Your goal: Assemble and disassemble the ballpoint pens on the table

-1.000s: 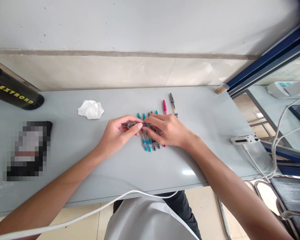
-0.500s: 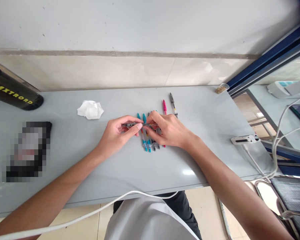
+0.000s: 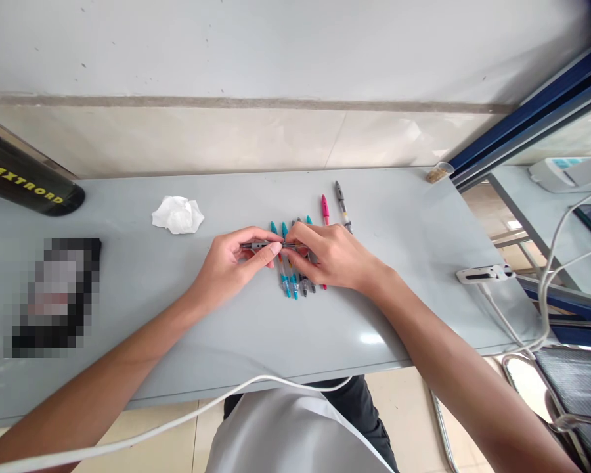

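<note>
My left hand (image 3: 236, 259) pinches the dark grey barrel of a pen (image 3: 256, 246), which lies level between my two hands. The fingers of my right hand (image 3: 325, 253) close on the pen's other end, at the middle of the grey table (image 3: 256, 341). Under and beside my fingers lie several pens in a row: teal ones (image 3: 284, 284) at the left, dark grey ones and a pink one partly hidden by my right hand. Behind my right hand are a pink pen cap end (image 3: 325, 206) and a separate grey pen (image 3: 341, 200).
Crumpled white tissue (image 3: 178, 215) lies left of the pens. A black bottle (image 3: 29, 180) and a blurred-out dark object (image 3: 54, 295) are at the far left. At the right are a small clear cup (image 3: 439, 172), a white device (image 3: 482, 274) and white cables (image 3: 544, 295).
The view has shifted very slightly. My right fingers have moved a little at the pen's end, and a teal pen top shows more clearly behind them.
</note>
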Available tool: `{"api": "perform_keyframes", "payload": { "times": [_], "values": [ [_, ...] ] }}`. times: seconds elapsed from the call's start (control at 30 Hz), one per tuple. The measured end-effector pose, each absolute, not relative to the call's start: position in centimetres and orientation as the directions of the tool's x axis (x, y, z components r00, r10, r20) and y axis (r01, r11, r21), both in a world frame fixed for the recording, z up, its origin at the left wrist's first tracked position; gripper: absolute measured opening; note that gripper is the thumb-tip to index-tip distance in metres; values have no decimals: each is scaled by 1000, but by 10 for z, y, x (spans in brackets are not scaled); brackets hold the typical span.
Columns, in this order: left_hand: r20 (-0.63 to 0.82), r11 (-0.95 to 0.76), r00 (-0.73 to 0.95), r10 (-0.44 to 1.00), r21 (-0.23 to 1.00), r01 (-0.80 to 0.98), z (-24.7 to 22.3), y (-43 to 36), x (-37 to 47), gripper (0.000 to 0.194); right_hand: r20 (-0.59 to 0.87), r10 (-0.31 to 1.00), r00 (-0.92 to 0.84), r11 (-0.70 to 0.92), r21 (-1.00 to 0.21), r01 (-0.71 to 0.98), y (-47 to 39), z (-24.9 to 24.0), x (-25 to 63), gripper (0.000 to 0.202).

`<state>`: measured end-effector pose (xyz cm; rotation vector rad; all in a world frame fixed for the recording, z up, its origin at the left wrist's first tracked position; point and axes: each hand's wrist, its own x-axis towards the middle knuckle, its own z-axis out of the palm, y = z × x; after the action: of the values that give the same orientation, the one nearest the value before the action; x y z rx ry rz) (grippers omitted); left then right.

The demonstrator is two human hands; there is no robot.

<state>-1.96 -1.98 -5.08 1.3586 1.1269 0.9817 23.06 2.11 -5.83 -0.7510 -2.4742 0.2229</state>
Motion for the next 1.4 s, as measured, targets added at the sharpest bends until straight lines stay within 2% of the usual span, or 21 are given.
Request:
{"api": "perform_keyframes", "payload": {
  "times": [0.2, 0.4, 0.6, 0.7, 0.9, 1.17, 1.4],
  "values": [
    [-50, 32, 192, 980, 995, 95, -46, -20, -18, 35, 468, 512, -721, 859, -269, 435, 23, -57, 231, 19],
    [-43, 26, 199, 979, 996, 88, -48, -20, -19, 34, 449, 584, -676, 811, -321, 488, 21, -57, 231, 9],
    [-41, 17, 206, 978, 993, 116, -49, -20, -21, 34, 433, 601, -672, 799, -357, 484, 20, -57, 231, 15],
    [-45, 19, 194, 980, 991, 130, -48, -20, -20, 38, 453, 575, -682, 818, -321, 477, 22, -57, 232, 11],
    [-43, 16, 176, 984, 988, 152, -45, -20, -18, 44, 432, 539, -723, 842, -264, 471, 25, -56, 232, 25],
    [-45, 21, 180, 983, 991, 131, -47, -20, -19, 41, 448, 589, -672, 807, -301, 507, 22, -57, 231, 2],
    [-51, 26, 174, 983, 990, 140, -46, -20, -19, 41, 426, 562, -709, 827, -276, 490, 24, -56, 232, 19]
  ]
}}
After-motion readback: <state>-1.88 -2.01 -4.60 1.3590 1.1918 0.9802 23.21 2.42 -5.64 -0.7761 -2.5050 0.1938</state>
